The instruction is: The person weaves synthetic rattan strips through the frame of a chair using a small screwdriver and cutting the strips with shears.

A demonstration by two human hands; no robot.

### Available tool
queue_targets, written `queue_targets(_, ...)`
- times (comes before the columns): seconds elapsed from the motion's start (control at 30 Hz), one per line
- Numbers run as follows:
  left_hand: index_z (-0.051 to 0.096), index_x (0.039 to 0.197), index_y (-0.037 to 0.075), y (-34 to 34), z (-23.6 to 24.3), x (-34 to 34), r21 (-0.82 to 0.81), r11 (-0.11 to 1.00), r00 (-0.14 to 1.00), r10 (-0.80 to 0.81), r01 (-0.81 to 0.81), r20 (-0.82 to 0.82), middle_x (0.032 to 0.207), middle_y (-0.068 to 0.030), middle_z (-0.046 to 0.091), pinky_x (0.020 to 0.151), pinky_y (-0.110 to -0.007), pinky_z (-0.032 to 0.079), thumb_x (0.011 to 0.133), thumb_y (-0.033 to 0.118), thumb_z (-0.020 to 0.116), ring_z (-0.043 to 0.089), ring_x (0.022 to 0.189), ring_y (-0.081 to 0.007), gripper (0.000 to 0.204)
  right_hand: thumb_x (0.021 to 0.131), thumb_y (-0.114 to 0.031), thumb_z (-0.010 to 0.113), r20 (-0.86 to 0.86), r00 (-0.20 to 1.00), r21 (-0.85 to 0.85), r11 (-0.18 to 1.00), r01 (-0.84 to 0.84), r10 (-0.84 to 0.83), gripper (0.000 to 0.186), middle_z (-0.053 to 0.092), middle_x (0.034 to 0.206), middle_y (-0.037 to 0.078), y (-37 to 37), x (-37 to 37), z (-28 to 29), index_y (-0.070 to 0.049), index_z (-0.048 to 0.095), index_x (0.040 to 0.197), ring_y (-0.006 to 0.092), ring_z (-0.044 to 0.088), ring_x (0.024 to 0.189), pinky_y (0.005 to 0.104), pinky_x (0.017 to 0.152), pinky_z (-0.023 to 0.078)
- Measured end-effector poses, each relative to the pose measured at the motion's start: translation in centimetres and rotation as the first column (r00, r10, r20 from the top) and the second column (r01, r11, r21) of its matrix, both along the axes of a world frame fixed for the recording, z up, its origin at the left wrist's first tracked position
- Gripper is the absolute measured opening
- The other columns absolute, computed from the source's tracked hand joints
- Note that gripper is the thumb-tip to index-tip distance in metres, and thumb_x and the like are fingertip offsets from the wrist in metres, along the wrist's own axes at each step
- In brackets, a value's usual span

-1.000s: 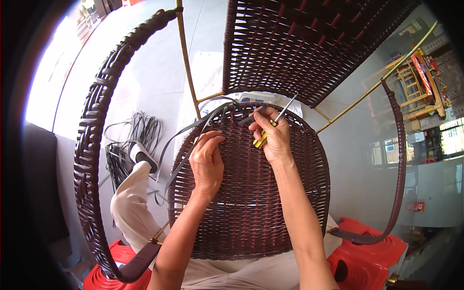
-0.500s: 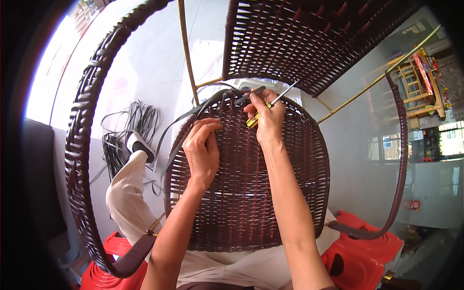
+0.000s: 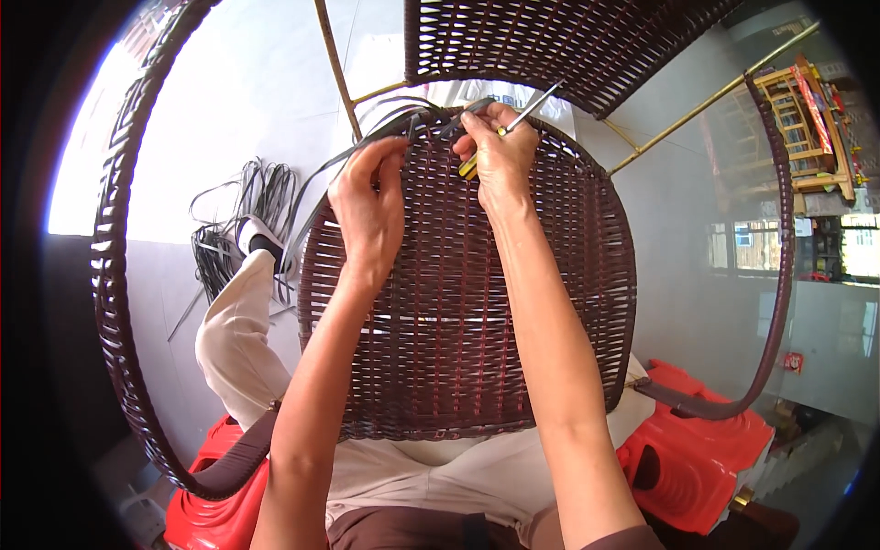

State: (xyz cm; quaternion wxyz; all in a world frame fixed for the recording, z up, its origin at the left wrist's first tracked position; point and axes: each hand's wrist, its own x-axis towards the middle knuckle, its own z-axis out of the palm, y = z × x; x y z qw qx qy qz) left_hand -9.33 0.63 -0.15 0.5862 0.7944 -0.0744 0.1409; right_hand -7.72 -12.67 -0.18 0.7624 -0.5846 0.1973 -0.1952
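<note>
Head view: screwdriver (image 3: 510, 130) mostly fist-hidden.

Both hands work at the far rim of a dark brown woven chair seat (image 3: 467, 321). The left hand (image 3: 371, 206) pinches loose dark strips (image 3: 367, 137), and the right hand (image 3: 500, 156) holds a yellow-handled screwdriver (image 3: 509, 124) against the weave. A bundle of spare strips (image 3: 243, 215) lies on the floor to the left, and red plastic stools (image 3: 697, 449) stand below.

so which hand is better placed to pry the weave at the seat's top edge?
Probably right: the right hand holds the screwdriver at the woven seat rim. The left hand pinches loose strips.
</note>
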Motion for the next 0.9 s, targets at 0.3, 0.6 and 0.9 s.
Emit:
queue_targets(0.3, 0.066, 0.086, 0.003, -1.5, 0.7, 4.2, 0.44, 0.889, 0.989, -0.149, 0.128, 0.013, 0.074, -0.0123, 0.065, 0.063, -0.032, 0.047, 0.078, 0.02, 0.06, 0.064, 0.066, -0.0235, 0.02, 0.075, 0.003, 0.059, 0.002, 0.999, -0.034, 0.998, 0.046, -0.046, 0.009, 0.054, 0.056, 0.004, 0.5, 0.5, 0.2, 0.002, 0.054, 0.068, 0.0101, 0.053, 0.04, 0.0208, 0.033, 0.037)
queue_targets(0.6, 0.067, 0.088, 0.005, -1.6, 0.1, 6.5, 0.461, 0.835, 0.949, -0.311, 0.3, -0.053, 0.079, -0.0122, 0.066, 0.065, -0.031, 0.048, 0.076, 0.019, 0.06, 0.062, 0.07, -0.0209, 0.019, 0.072, 0.007, 0.061, 0.022, 0.998, -0.07, 0.996, 0.063, -0.062, 0.004, 0.057, 0.057, 0.009, 0.2, 0.5, -0.4, 0.006, 0.058, 0.071, 0.0137, 0.056, 0.041, 0.0209, 0.028, 0.035)
queue_targets(0.9, 0.068, 0.083, 0.003, -2.0, 1.1, 7.4, 0.546, 0.768, 0.942, -0.279, 0.335, -0.186, 0.071, -0.0089, 0.065, 0.064, -0.027, 0.049, 0.071, 0.02, 0.066, 0.061, 0.065, -0.0141, 0.021, 0.063, 0.006, 0.068, 0.068, 0.963, -0.343, 0.9, 0.269, -0.262, 0.013, 0.059, 0.053, 0.007, 1.3, 1.5, -0.8, 0.004, 0.058, 0.055, 0.0111, 0.056, 0.05, 0.0238, 0.052, 0.046)
